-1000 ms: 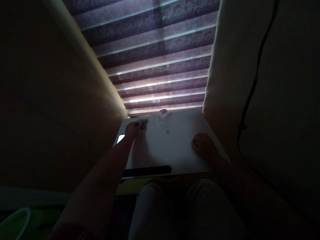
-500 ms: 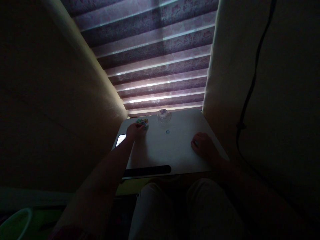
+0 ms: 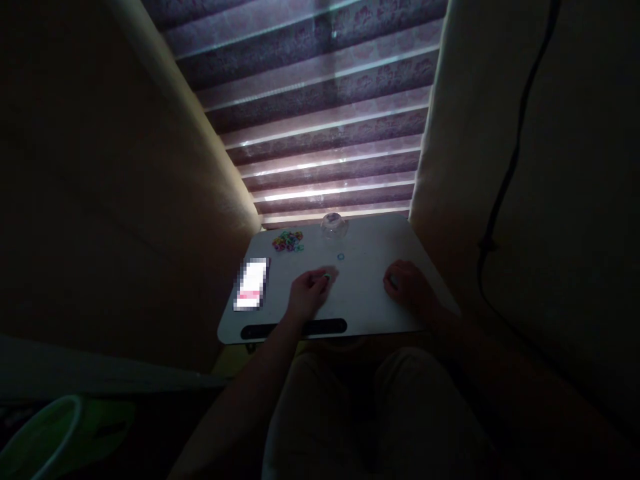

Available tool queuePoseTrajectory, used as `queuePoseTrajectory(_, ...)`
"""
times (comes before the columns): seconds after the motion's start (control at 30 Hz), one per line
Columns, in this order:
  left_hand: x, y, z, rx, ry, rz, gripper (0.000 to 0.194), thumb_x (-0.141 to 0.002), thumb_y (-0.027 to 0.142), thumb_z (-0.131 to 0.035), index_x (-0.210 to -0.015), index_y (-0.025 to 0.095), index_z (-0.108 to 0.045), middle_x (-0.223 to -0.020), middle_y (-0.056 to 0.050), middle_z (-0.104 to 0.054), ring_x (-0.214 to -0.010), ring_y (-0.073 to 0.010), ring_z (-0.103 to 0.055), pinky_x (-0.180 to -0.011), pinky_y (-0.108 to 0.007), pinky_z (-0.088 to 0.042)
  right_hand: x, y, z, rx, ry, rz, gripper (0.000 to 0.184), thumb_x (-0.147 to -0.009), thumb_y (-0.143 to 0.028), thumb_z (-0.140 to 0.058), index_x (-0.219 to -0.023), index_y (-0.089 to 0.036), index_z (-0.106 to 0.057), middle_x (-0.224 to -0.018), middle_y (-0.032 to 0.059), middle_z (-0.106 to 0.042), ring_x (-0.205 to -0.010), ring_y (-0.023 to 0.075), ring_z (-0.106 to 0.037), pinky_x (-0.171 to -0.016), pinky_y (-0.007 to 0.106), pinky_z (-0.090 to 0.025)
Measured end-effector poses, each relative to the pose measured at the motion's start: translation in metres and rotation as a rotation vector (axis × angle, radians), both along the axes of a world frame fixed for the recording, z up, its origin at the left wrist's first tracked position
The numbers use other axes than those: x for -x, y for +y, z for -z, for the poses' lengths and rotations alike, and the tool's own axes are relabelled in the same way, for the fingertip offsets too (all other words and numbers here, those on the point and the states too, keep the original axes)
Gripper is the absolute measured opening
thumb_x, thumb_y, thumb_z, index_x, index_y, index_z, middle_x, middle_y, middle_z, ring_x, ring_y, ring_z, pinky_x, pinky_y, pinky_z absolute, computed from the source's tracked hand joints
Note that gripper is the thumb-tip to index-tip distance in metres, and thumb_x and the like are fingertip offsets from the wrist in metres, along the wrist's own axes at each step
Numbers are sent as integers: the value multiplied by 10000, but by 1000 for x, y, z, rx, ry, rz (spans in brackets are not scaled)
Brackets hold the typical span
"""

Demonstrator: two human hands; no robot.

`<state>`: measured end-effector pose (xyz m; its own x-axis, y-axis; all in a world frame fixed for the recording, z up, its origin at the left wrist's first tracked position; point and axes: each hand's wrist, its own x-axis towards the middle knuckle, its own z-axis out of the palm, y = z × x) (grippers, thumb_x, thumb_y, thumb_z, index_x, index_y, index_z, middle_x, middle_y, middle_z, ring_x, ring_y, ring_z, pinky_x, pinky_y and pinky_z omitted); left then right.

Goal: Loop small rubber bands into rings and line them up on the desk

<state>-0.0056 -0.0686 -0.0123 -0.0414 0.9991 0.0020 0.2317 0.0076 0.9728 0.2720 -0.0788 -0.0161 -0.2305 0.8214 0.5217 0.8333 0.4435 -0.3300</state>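
Toward the middle of the small white table (image 3: 360, 303), my left hand (image 3: 306, 293) pinches a small greenish hair tie (image 3: 327, 276) between thumb and fingertips. A pile of colourful small hair ties (image 3: 288, 241) lies at the table's back left. One pale blue ring-shaped hair tie (image 3: 341, 257) lies alone, beyond my left hand. A clear round bowl (image 3: 335, 227) stands near the back edge. My right hand (image 3: 407, 285) rests on the table's right side with its fingers curled closed; what they hold, if anything, is hidden in the dim light.
A phone with a lit screen (image 3: 251, 284) lies on the table's left side. A dark slot (image 3: 325, 326) runs along the front edge. A pleated curtain (image 3: 325, 133) hangs behind, walls flank both sides, and a green tub (image 3: 65, 433) stands at lower left.
My left hand has moved from the pile toward me and to the right, now with a small hair tie in its fingers. The phone is uncovered. My right hand stays in place.
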Motion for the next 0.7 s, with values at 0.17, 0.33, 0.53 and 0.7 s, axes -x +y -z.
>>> queuePoseTrajectory(0.17, -37, -16, 4, -140, 159, 130, 238, -794, 358, -636, -978, 214, -680, -920, -67, -729, -800, -168, -670, -739, -294, -528, 42, -7, 0, 56, 211, -133, 85, -790, -195, -554, -864, -192, -596, -835, 66, -619, -808, 192, -567, -760, 321, -442)
queuePoseTrajectory(0.33, -41, -24, 3, -215, 283, 90, 187, -825, 359, -608, -938, 222, -668, -877, -52, -722, -769, -160, -659, -734, -289, -504, 75, -2, 1, 178, 276, -140, 132, -800, -235, -570, -884, -205, -668, -790, 34, -644, -711, 160, -565, -670, 288, -418)
queuePoseTrajectory(0.53, -40, -27, -5, -230, 379, 86, 170, -828, 330, -606, -893, 188, -674, -825, -32, -714, -729, -143, -643, -696, -255, -485, 73, 2, 4, 183, 243, -147, 100, -814, -246, -586, -795, -196, -670, -711, 18, -619, -670, 144, -537, -646, 266, -386)
queuePoseTrajectory(0.7, -42, -29, -7, -249, 428, 125, 187, -820, 308, -622, -959, 208, -696, -854, -15, -723, -729, -129, -645, -699, -235, -476, 73, -1, 4, 169, 235, -99, 86, -796, -234, -593, -726, -196, -627, -694, 18, -603, -659, 144, -521, -628, 262, -363)
